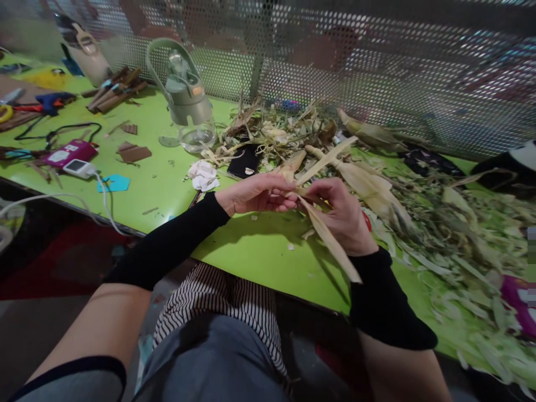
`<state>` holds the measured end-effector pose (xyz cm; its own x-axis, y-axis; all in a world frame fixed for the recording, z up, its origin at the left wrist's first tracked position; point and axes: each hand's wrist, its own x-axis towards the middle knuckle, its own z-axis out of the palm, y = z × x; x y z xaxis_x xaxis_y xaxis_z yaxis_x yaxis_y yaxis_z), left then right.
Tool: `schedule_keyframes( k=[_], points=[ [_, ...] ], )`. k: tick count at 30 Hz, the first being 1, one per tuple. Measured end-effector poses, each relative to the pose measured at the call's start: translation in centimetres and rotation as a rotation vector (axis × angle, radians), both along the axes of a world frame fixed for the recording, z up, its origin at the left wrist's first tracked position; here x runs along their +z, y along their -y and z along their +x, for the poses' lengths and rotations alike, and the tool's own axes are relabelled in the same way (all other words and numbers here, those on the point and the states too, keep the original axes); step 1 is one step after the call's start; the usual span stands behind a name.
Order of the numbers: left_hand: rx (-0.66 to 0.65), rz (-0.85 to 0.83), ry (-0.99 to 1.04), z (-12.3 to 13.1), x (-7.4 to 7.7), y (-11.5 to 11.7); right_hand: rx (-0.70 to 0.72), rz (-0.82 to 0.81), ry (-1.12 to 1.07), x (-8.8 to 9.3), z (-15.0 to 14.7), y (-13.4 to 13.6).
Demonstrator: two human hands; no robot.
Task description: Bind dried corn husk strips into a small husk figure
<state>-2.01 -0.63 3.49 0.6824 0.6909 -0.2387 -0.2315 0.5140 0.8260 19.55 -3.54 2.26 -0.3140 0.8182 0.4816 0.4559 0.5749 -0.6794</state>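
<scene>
Above the front part of the green table, my left hand and my right hand meet, fingers closed on a pale strip of corn husk. One end of the strip hangs down past my right wrist. Another husk length slants up and away from between the hands; whether it is the same piece, I cannot tell. The fingertips hide the spot where the strips cross. Just behind my right hand lies a larger dried corn husk. A black phone-like slab rests beyond my left hand.
Husk scraps spread across the right side, with more piled at the back against a perforated metal screen. A green-lidded bottle, crumpled tissue, bundled sticks, a purple box and a white cable are on the left.
</scene>
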Motion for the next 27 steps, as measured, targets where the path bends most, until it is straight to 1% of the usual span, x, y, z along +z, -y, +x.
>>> schedule_keyframes(
  k=[2, 5, 9, 14, 16, 18, 20, 22, 25, 27],
  points=[
    [0.001, -0.01, -0.01, 0.1, 0.3, 0.0, 0.017, 0.064, 0.057, 0.1, 0.0, 0.1],
    [0.0, 0.05, -0.027, 0.0, 0.2, -0.1, -0.006, 0.061, 0.08, 0.2, -0.1, 0.1],
    [0.008, 0.222, -0.046, -0.4, -0.3, -0.4, -0.04, -0.092, -0.016, -0.1, -0.4, -0.1],
    [-0.083, 0.43, -0.103, -0.5, -1.1, -0.7, -0.104, -0.311, -0.244, -0.5, -0.9, -0.2],
    [-0.116, 0.478, -0.142, -0.2, -1.5, -0.6, -0.153, -0.369, -0.267, -0.3, -1.0, -0.3],
    [-0.112, 0.528, -0.182, 0.2, -1.8, -0.5, -0.226, -0.388, -0.261, -0.2, -1.1, -0.5],
    [-0.063, 0.566, -0.206, 0.7, -2.1, -0.4, -0.276, -0.368, -0.276, -0.2, -1.2, -0.6],
    [-0.01, 0.553, -0.212, 1.2, -2.4, -0.3, -0.296, -0.315, -0.312, -0.5, -1.4, -0.7],
    [0.048, 0.465, -0.183, 1.7, -2.5, -0.1, -0.299, -0.178, -0.311, -1.2, -1.8, -0.6],
    [0.087, 0.404, -0.154, 1.8, -2.4, 0.0, -0.276, -0.068, -0.291, -1.7, -2.0, -0.5]
  ],
)
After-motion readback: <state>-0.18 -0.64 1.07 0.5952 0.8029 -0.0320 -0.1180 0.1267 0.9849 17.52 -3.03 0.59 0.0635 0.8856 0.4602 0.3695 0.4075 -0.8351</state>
